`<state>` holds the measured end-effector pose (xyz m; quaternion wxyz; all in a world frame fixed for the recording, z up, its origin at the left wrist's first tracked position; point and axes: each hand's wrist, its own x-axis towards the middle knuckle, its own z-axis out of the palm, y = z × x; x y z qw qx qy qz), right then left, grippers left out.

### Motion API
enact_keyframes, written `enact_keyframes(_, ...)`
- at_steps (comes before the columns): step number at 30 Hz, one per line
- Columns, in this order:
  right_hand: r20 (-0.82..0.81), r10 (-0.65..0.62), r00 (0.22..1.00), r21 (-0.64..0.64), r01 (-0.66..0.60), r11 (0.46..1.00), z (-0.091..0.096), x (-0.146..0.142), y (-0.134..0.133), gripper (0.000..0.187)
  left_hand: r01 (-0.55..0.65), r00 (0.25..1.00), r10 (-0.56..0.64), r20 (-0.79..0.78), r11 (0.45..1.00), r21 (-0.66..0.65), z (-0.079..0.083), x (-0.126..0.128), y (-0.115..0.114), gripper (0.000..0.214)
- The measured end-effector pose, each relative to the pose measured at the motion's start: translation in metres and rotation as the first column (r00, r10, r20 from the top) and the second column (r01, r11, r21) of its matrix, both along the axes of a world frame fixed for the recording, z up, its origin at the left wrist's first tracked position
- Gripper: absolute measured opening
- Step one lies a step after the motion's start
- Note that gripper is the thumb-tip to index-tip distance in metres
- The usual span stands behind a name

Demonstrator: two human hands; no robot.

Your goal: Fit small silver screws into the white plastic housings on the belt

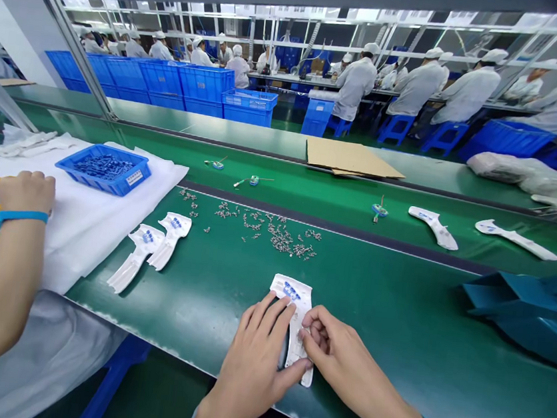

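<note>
A white plastic handle shell [299, 292], half of a housing with blue pieces at its wide end, lies on the green bench in front of me. My left hand [260, 348] rests over its left side, fingers stretched out and thumb at the shell's lower end. From the right, my right hand [337, 350] meets the shell's narrow part with fingers curled in a pinch; whatever they hold is hidden. Two similar white shells [170, 240] lie to the left. Beyond my hands, small metal screws [283, 236] are scattered in loose heaps.
At left, a co-worker's hand [26, 194] works over white cloth [156, 178] beside a blue tray [135, 179] of small blue parts. Farther back, a green belt [291, 187] carries small wired parts and white shells [434, 228]. A teal bin [538, 312] stands at right.
</note>
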<state>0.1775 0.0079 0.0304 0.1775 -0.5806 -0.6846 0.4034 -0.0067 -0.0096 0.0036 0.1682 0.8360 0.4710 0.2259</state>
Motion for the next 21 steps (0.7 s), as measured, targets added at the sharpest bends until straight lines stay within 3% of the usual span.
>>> enact_keyframes(8, -0.015, 0.013, 1.000, -0.043, -0.013, 0.999, 0.001, 0.001, -0.001, 0.011, -0.002, 1.000, 0.000, -0.031, 0.997, -0.072, 0.000, 0.000, 0.001, 0.063)
enact_keyframes(12, -0.027, 0.088, 0.996, -0.046, -0.089, 0.995, 0.003, 0.012, 0.013, 0.015, -0.017, 1.000, 0.016, -0.012, 0.996, -0.089, -0.001, -0.001, 0.001, 0.068)
enact_keyframes(15, 0.085, 0.037, 0.996, 0.155, -0.050, 0.987, 0.005, 0.020, 0.042, 0.019, -0.019, 1.000, 0.018, -0.004, 0.995, -0.093, -0.001, -0.001, 0.001, 0.069)
enact_keyframes(17, 0.211, -0.021, 0.977, 0.341, -0.053, 0.938, 0.003, 0.021, 0.066, 0.022, -0.024, 1.000, 0.024, -0.004, 0.995, -0.092, -0.001, -0.001, 0.001, 0.067)
enact_keyframes(21, 0.431, -0.001, 0.902, 0.402, -0.191, 0.896, -0.004, 0.012, 0.101, 0.027, -0.029, 0.999, 0.030, 0.012, 0.996, -0.080, -0.002, -0.002, 0.001, 0.067)
